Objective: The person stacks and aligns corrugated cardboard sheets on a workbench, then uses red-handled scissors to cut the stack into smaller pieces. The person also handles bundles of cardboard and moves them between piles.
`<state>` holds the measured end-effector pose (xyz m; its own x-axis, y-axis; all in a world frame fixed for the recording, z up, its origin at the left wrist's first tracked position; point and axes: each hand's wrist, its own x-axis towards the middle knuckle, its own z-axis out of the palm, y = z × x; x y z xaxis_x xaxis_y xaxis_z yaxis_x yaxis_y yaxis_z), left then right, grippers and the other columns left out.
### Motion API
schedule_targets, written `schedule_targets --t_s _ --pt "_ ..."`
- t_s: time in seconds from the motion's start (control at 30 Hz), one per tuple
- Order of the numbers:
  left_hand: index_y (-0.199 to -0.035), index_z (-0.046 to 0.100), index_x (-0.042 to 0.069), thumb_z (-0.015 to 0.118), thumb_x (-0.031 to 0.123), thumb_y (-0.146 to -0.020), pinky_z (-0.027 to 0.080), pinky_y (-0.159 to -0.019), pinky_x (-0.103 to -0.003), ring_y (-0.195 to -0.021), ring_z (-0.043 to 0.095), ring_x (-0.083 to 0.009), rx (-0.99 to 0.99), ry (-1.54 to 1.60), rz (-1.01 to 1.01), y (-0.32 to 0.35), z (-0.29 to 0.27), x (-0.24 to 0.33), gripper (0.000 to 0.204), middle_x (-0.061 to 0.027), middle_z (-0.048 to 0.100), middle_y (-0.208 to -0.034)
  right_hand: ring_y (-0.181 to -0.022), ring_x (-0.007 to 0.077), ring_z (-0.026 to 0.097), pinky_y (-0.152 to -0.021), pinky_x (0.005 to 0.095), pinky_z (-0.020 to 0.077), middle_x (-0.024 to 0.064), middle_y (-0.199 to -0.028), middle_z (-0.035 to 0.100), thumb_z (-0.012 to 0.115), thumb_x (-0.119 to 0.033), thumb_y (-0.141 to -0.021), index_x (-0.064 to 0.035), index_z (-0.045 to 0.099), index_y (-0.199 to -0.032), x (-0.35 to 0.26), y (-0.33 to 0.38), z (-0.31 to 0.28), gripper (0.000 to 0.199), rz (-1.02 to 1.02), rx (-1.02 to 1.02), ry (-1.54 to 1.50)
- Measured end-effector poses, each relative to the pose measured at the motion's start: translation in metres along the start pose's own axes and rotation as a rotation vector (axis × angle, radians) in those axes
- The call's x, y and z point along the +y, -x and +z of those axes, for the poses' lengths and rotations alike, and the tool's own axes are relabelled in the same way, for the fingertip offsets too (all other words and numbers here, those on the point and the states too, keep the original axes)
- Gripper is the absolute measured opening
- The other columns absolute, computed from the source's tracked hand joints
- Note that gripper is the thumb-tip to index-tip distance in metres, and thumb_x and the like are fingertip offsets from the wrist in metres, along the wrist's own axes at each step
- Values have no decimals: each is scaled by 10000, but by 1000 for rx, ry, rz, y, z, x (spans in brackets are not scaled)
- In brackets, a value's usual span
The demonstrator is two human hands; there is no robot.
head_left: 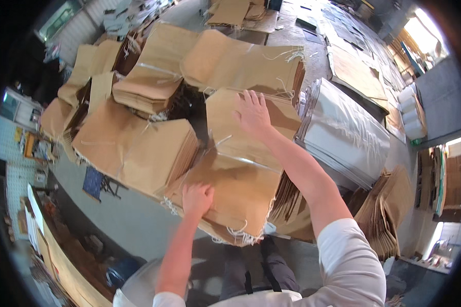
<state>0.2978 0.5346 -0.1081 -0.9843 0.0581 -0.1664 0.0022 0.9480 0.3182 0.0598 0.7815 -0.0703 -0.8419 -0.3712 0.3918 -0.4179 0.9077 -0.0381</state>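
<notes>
In front of me lies a bundle of brown paper sacks (235, 189), cinched across its middle by a pale tie (248, 162). White loose threads (241, 233) fringe its near end. My right hand (252, 111) rests flat on the far part of this bundle, fingers stretched out. Near the bundle's left edge, my left hand (197, 198) is closed with curled fingers; whatever it may hold is hidden. Another tied bundle of brown sacks (133, 143) sits just left of it.
More brown sack bundles (241, 59) are piled behind. To the right stand a stack of white sacks (343, 130) and folded brown sacks (386, 212). A long wooden-edged bin (69, 250) is at lower left. Grey floor (112, 215) shows between it and the pile.
</notes>
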Motion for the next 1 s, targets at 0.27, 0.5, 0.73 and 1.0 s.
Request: schedule_targets --t_s 0.27,0.5,0.73,1.0 --pt "-1177 756 112 614 285 -932 266 -1188 -567 -1280 574 -325 57 55 27 38 6 -2 332 -141 685 -1292 -1404 325 416 -1130 576 310 55 -1592 390 405 -525 -1051 -293 300 -1604 69 -27 68 609 76 -334 31" --pt "-1192 738 80 565 259 -921 208 -1204 -564 -1320 529 -343 134 94 70 46 27 -6 368 -139 664 -1320 -1346 323 467 -1120 549 325 69 -1544 456 442 -525 -1032 -285 387 -1569 100 -24 111 591 143 -276 -127" --pt "-1190 741 83 521 242 -914 186 -1211 -554 -1329 521 -356 123 186 58 41 40 -4 388 -143 659 -1330 -1335 352 475 -1135 540 319 87 -1538 460 444 -512 -1031 -265 391 -1566 130 -12 153 591 193 -314 -205" --pt "-1049 755 41 561 189 -851 358 -1039 -519 -1146 596 -388 224 248 103 35 45 0 314 -179 697 -1175 -1363 324 455 -1134 554 313 80 -1543 458 443 -474 -1029 -237 384 -1568 117 -18 162 592 184 -387 -234"
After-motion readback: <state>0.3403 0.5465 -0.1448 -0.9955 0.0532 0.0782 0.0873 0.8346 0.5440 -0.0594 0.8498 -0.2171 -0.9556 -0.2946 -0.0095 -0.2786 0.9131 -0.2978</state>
